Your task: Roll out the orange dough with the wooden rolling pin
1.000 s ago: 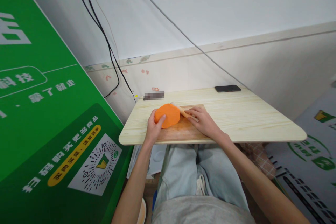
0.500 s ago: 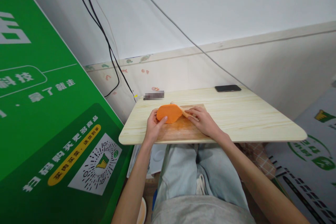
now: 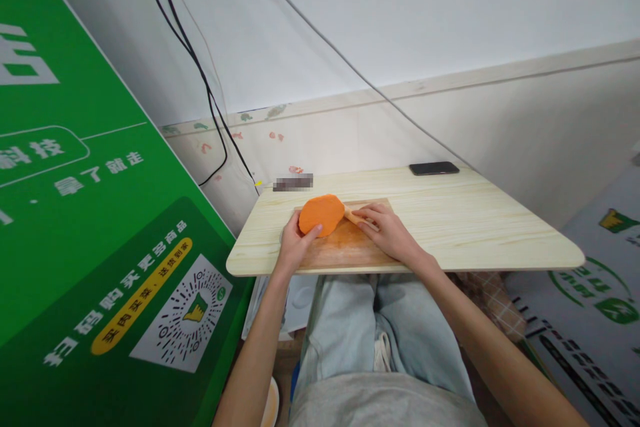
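Note:
A flat orange slab of dough or clay point(image 3: 322, 213) is tilted up over the brown wooden board point(image 3: 345, 250) on the pale wooden table point(image 3: 450, 227). My left hand point(image 3: 295, 243) pinches the slab's near left edge between thumb and fingers. My right hand point(image 3: 387, 230) is closed on a thin wooden stick point(image 3: 353, 217) whose far end runs behind the orange slab.
A black phone point(image 3: 434, 168) lies at the table's far edge. A green printed panel point(image 3: 90, 227) stands close on the left. Black and grey cables point(image 3: 200, 73) hang down the wall behind. My legs are under the table's near edge.
My left hand has lifted and tilted the orange slab away toward the far side of the board. My right hand and the stick have stayed almost still.

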`<act>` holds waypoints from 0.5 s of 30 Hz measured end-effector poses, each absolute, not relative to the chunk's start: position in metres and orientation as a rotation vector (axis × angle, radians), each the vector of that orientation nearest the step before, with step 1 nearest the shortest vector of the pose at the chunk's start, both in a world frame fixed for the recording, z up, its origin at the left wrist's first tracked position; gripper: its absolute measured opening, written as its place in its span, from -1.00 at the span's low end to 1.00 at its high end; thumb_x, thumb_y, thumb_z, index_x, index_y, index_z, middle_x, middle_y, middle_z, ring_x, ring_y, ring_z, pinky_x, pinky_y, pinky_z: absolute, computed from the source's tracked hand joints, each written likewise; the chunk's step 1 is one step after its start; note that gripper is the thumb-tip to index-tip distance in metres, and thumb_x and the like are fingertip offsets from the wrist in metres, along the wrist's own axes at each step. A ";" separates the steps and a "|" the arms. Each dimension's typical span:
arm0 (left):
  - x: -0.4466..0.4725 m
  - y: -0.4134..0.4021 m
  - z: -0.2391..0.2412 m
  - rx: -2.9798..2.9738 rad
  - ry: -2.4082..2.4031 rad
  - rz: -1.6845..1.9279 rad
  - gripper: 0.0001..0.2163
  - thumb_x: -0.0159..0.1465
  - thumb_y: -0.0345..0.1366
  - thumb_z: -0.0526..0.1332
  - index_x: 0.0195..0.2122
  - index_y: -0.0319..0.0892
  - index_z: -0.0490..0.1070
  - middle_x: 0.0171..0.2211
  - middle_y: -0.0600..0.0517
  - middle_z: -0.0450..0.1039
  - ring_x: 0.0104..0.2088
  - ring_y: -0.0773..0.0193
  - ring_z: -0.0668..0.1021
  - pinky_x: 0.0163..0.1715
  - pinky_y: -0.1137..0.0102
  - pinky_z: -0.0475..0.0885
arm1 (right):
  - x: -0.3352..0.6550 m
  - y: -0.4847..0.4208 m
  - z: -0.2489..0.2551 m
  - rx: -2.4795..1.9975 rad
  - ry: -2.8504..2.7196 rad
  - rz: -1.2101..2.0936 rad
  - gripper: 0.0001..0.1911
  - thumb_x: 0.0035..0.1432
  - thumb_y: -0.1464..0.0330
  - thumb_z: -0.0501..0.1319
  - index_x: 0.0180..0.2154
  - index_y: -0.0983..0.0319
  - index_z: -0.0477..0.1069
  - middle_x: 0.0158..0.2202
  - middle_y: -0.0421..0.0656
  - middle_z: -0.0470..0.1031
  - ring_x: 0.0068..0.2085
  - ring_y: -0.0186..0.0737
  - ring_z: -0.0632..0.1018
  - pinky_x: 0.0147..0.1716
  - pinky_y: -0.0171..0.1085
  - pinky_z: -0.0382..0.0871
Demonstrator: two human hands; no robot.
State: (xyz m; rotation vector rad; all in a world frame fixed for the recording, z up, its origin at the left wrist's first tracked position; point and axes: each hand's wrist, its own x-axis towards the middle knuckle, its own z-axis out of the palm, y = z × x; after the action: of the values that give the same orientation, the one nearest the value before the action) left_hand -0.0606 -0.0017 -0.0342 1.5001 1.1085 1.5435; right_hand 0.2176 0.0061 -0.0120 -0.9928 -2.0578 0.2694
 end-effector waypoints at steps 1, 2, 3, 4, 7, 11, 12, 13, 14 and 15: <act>-0.061 -0.001 -0.035 1.501 1.122 1.532 -0.54 0.18 -0.12 0.55 0.06 -0.14 0.54 -0.01 -0.06 0.67 0.01 0.04 0.69 0.09 0.23 0.58 | 0.217 0.006 -0.012 -0.993 -2.058 0.266 -0.69 0.46 0.35 0.24 0.11 0.13 0.68 0.06 0.01 0.68 0.13 0.08 0.65 0.23 0.09 0.55; -0.060 -0.001 -0.036 1.503 1.133 1.522 -0.53 0.18 -0.12 0.55 0.06 -0.14 0.54 -0.01 -0.07 0.67 0.02 0.02 0.69 0.11 0.21 0.58 | 0.217 0.006 -0.012 -0.993 -2.060 0.262 -0.69 0.46 0.35 0.24 0.11 0.13 0.68 0.06 0.01 0.68 0.12 0.08 0.64 0.22 0.09 0.55; -0.060 -0.001 -0.036 1.510 1.141 1.515 -0.52 0.18 -0.11 0.56 0.08 -0.14 0.54 0.00 -0.07 0.67 0.03 0.01 0.69 0.13 0.19 0.58 | 0.217 0.006 -0.012 -0.994 -2.065 0.257 -0.69 0.46 0.35 0.24 0.11 0.13 0.68 0.06 0.02 0.68 0.12 0.08 0.64 0.22 0.09 0.55; -0.060 -0.001 -0.037 1.519 1.146 1.513 -0.50 0.18 -0.11 0.56 0.09 -0.14 0.54 0.01 -0.08 0.67 0.05 -0.01 0.69 0.14 0.17 0.58 | 0.217 0.006 -0.012 -0.996 -2.072 0.249 -0.69 0.46 0.35 0.24 0.12 0.13 0.67 0.06 0.02 0.68 0.12 0.08 0.64 0.22 0.09 0.55; -0.060 0.000 -0.037 1.561 1.162 1.508 -0.46 0.18 -0.09 0.56 0.13 -0.14 0.54 0.06 -0.11 0.66 0.10 -0.04 0.68 0.18 0.15 0.57 | 0.216 0.006 -0.013 -1.005 -2.102 0.221 -0.65 0.47 0.35 0.22 0.18 0.13 0.65 0.08 0.03 0.67 0.14 0.10 0.62 0.24 0.11 0.54; -0.060 0.000 -0.036 1.602 1.181 1.496 -0.45 0.19 -0.08 0.56 0.16 -0.13 0.54 0.04 -0.10 0.67 0.13 -0.04 0.67 0.19 0.16 0.57 | 0.215 0.003 -0.012 -1.047 -2.144 0.210 -0.53 0.48 0.35 0.19 0.35 0.13 0.53 0.15 0.04 0.63 0.18 0.11 0.59 0.28 0.13 0.51; -0.059 0.000 -0.036 1.601 1.176 1.502 -0.46 0.19 -0.08 0.56 0.15 -0.13 0.54 0.03 -0.10 0.67 0.12 -0.04 0.67 0.18 0.16 0.57 | 0.215 0.003 -0.011 -1.057 -2.156 0.212 -0.50 0.49 0.35 0.19 0.38 0.12 0.50 0.17 0.05 0.62 0.19 0.12 0.58 0.29 0.13 0.51; -0.059 0.000 -0.035 1.596 1.168 1.511 -0.46 0.19 -0.09 0.56 0.15 -0.13 0.55 0.02 -0.10 0.68 0.12 -0.05 0.67 0.18 0.16 0.58 | 0.215 0.002 -0.011 -1.065 -2.166 0.215 -0.48 0.49 0.34 0.19 0.41 0.11 0.47 0.18 0.04 0.60 0.20 0.12 0.58 0.30 0.14 0.50; -0.059 -0.001 -0.035 1.590 1.159 1.520 -0.47 0.19 -0.10 0.56 0.14 -0.13 0.55 0.01 -0.10 0.68 0.11 -0.05 0.68 0.18 0.15 0.58 | 0.215 0.001 -0.011 -1.071 -2.176 0.219 -0.46 0.49 0.33 0.20 0.43 0.08 0.45 0.19 0.04 0.60 0.21 0.12 0.58 0.31 0.14 0.50; -0.058 -0.001 -0.035 1.584 1.153 1.528 -0.48 0.19 -0.11 0.57 0.13 -0.13 0.56 0.00 -0.10 0.68 0.11 -0.06 0.68 0.17 0.15 0.58 | 0.215 0.001 -0.011 -1.078 -2.183 0.224 -0.44 0.48 0.33 0.21 0.44 0.06 0.43 0.19 0.03 0.59 0.22 0.11 0.58 0.31 0.14 0.49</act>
State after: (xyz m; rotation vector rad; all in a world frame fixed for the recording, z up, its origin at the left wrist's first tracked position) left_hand -0.0580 -0.0009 -0.0346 1.5843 1.1533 1.5281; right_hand 0.2149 0.0012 -0.0114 -1.0779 -2.1834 0.2243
